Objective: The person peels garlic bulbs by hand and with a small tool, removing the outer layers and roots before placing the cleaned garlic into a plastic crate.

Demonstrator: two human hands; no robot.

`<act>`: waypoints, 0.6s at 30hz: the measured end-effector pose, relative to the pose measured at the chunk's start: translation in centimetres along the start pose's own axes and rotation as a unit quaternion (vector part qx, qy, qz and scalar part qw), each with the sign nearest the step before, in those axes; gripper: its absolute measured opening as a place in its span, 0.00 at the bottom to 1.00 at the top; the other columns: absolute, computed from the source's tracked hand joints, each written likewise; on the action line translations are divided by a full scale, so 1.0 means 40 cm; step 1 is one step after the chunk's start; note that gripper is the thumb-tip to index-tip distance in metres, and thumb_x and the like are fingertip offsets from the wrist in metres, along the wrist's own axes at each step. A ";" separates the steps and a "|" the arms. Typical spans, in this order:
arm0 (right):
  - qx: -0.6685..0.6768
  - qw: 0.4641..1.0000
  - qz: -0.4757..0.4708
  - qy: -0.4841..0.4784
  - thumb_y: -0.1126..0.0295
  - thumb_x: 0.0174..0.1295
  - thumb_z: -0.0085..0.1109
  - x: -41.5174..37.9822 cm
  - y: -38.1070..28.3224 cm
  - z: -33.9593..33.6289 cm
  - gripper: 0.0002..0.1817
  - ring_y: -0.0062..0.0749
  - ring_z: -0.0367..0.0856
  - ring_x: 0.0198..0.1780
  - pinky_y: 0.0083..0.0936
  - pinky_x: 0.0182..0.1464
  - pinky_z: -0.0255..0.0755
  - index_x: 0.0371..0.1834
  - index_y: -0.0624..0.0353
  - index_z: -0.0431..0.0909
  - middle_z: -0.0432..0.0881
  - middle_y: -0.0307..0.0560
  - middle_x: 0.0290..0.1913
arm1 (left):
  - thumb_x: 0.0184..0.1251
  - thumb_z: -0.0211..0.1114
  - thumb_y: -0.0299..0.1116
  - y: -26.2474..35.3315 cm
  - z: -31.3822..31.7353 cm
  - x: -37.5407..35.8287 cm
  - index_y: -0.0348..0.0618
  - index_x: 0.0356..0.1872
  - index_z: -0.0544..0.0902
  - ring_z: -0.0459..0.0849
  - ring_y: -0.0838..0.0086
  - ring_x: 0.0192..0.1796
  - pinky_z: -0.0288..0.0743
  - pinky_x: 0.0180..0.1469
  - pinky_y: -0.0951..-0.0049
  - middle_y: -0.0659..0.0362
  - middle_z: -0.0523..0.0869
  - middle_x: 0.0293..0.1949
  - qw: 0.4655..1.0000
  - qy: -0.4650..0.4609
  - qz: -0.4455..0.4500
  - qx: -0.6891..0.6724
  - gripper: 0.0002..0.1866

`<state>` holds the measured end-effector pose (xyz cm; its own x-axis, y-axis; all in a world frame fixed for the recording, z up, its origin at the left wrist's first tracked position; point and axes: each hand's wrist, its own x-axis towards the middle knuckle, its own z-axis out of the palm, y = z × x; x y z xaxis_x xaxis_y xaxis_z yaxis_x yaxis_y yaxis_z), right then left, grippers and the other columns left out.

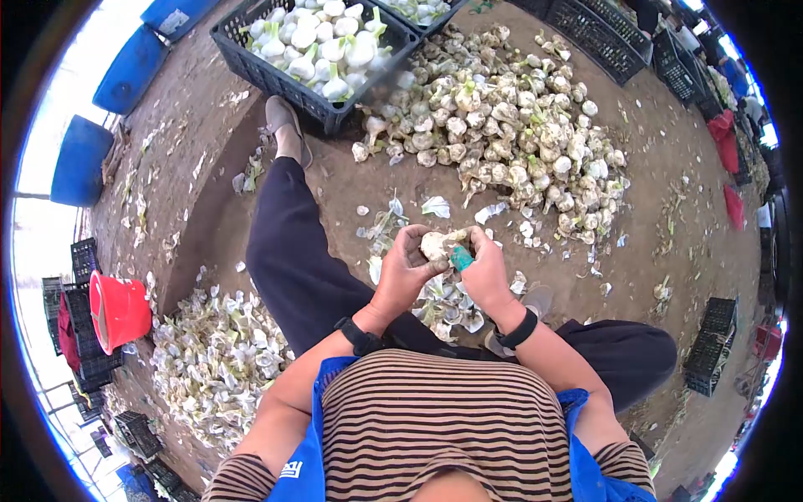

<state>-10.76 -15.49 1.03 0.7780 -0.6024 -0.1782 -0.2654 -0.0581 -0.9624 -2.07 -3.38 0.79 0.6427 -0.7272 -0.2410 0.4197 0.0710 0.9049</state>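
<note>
A whitish garlic bulb (435, 246) is held between my two hands above the ground, its stem pointing right. My left hand (405, 266) wraps its fingers and thumb round the bulb from the left. On the right, my right hand (483, 272) pinches the bulb's stem side, with something green on its thumb. Loose peeled skins (447, 305) lie on the ground just below the hands. Beyond them spreads a large heap of unpeeled garlic bulbs (510, 125). Cleaner white bulbs (322, 42) fill a dark crate (288, 94) at the top.
A heap of garlic skins (217, 356) covers the ground at lower left, near a red bucket (120, 311). Blue barrels (82, 161) stand along the left. Black crates (709, 347) are at the right, more (598, 38) at the top right. My legs are spread around the work area.
</note>
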 end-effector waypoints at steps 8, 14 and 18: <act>0.007 0.994 -0.079 -0.075 0.82 0.56 0.53 0.023 -0.053 -0.046 0.07 0.19 0.74 0.36 0.19 0.40 0.70 0.38 0.65 0.73 0.79 0.40 0.32 | 0.66 0.58 0.34 0.012 -0.037 0.022 0.38 0.59 0.64 0.81 0.68 0.48 0.77 0.52 0.70 0.54 0.78 0.49 0.947 -0.042 -0.193 -0.255 0.23; 0.135 0.981 0.121 -0.073 0.76 0.58 0.57 0.026 -0.039 -0.039 0.08 0.14 0.72 0.33 0.16 0.35 0.69 0.40 0.64 0.74 0.78 0.37 0.32 | 0.56 0.68 0.26 -0.003 -0.020 0.037 0.40 0.58 0.62 0.78 0.71 0.52 0.75 0.53 0.72 0.56 0.76 0.51 0.996 -0.013 -0.064 -0.064 0.30; 0.153 0.979 0.134 -0.032 0.71 0.59 0.60 0.022 0.014 -0.008 0.09 0.13 0.72 0.32 0.16 0.31 0.67 0.40 0.63 0.75 0.78 0.38 0.33 | 0.52 0.70 0.19 -0.009 0.007 0.030 0.41 0.53 0.64 0.78 0.73 0.51 0.75 0.52 0.73 0.57 0.76 0.50 0.999 -0.024 0.011 0.023 0.29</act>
<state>-10.42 -16.30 0.41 0.7404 -0.5118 -0.4358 -0.2895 0.3423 -0.8939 -1.62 -4.48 0.29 0.6201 -0.7572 -0.2053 0.3756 0.0568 0.9250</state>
